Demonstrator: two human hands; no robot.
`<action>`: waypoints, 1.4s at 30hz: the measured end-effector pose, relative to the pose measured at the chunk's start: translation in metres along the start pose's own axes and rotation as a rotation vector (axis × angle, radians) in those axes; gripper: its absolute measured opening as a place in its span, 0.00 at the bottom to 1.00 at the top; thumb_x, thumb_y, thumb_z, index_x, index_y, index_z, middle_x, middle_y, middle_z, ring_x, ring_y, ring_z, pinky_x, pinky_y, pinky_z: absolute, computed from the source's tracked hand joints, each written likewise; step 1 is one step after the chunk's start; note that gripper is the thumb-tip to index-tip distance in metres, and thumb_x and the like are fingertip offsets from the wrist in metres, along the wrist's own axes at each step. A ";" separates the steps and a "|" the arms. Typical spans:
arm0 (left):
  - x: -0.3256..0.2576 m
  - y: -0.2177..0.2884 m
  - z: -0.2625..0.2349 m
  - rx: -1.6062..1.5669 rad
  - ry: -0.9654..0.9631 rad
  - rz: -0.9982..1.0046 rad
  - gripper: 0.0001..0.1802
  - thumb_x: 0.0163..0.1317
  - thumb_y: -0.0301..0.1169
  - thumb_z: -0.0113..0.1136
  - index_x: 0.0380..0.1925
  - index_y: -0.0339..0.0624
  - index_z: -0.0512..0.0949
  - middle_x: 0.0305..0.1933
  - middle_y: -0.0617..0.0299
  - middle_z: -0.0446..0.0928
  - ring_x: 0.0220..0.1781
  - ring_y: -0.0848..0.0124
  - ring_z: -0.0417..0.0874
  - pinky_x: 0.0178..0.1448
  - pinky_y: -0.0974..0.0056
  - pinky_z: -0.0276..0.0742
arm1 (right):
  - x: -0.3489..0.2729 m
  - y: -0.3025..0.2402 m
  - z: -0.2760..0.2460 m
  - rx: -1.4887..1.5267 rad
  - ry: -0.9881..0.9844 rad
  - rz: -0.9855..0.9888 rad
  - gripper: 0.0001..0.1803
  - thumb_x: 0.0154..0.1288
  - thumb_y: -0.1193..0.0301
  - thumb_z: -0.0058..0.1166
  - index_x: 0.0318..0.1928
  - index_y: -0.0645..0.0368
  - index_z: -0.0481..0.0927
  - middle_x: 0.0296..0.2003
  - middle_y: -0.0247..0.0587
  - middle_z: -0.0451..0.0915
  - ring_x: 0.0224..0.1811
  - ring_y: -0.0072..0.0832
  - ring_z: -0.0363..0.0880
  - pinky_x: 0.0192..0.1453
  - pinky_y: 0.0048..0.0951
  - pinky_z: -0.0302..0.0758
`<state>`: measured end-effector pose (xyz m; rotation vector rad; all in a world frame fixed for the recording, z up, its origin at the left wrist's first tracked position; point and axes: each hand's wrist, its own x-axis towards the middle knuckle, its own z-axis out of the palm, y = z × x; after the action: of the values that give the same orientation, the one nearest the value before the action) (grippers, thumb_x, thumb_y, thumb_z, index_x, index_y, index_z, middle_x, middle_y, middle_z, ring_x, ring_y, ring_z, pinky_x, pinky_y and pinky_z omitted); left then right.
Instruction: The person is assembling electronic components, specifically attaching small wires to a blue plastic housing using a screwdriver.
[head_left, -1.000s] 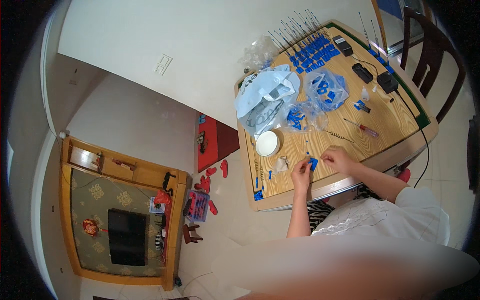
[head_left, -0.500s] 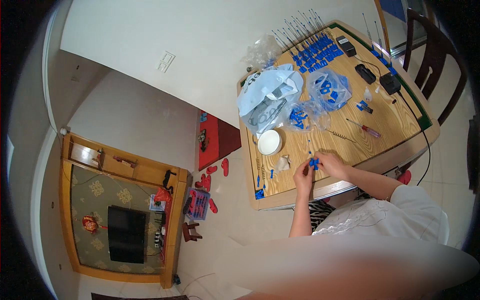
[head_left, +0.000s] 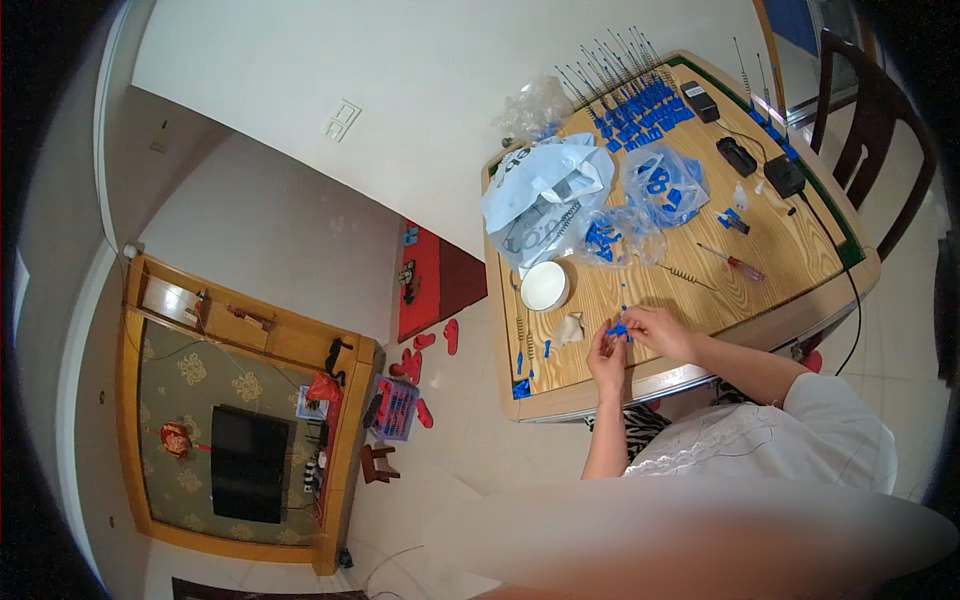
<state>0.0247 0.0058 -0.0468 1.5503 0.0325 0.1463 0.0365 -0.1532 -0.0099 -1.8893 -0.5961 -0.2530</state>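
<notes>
At the table's near edge, my left hand (head_left: pixel 606 362) and my right hand (head_left: pixel 658 334) meet around a small blue plastic part (head_left: pixel 619 331). The fingers of both hands are closed on it, and they hide some of its shape. Just beyond my fingers lie tiny blue pieces (head_left: pixel 624 308). Left of my left hand rests a crumpled white tissue (head_left: pixel 569 329), with a small blue piece (head_left: pixel 547 348) beside it. A white bowl (head_left: pixel 544 287) stands farther off. A spring rod (head_left: pixel 684 274) and a screwdriver (head_left: pixel 733 262) lie beyond my right hand.
Clear bags of blue parts (head_left: pixel 664 185) and a pale blue plastic bag (head_left: pixel 545 195) occupy the table's middle. Several blue bases with upright springs (head_left: pixel 640 112) fill the far end. Black adapters (head_left: pixel 783 176) with a cable lie at the right. A dark chair (head_left: pixel 868 145) stands beyond.
The blue part has turned and shifted slightly left between my fingers, and my right hand has come closer over it. The whole view has tilted a little.
</notes>
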 end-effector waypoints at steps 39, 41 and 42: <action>-0.067 0.001 0.033 1.308 -0.381 0.670 0.28 0.64 0.41 0.47 0.63 0.48 0.61 0.69 0.57 0.55 0.71 0.61 0.53 0.69 0.47 0.49 | -0.006 0.041 -0.007 -0.079 0.109 0.021 0.09 0.54 0.79 0.54 0.38 0.62 0.77 0.35 0.44 0.73 0.36 0.38 0.77 0.39 0.33 0.74; -0.066 0.002 0.034 1.301 -0.381 0.666 0.28 0.64 0.41 0.48 0.63 0.48 0.62 0.69 0.57 0.56 0.71 0.61 0.53 0.69 0.47 0.49 | -0.006 0.039 -0.008 -0.094 0.101 0.048 0.09 0.54 0.78 0.54 0.38 0.62 0.77 0.35 0.44 0.74 0.36 0.38 0.77 0.40 0.33 0.74; -0.066 0.002 0.034 1.296 -0.381 0.660 0.28 0.64 0.41 0.48 0.63 0.48 0.62 0.69 0.57 0.56 0.71 0.61 0.54 0.69 0.47 0.49 | -0.006 0.040 -0.008 -0.095 0.101 0.046 0.09 0.54 0.78 0.54 0.38 0.62 0.77 0.35 0.44 0.74 0.36 0.38 0.77 0.40 0.33 0.74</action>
<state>-0.0372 -0.0356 -0.0485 2.8098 -0.8416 0.3914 0.0531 -0.1737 -0.0413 -1.9664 -0.4786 -0.3502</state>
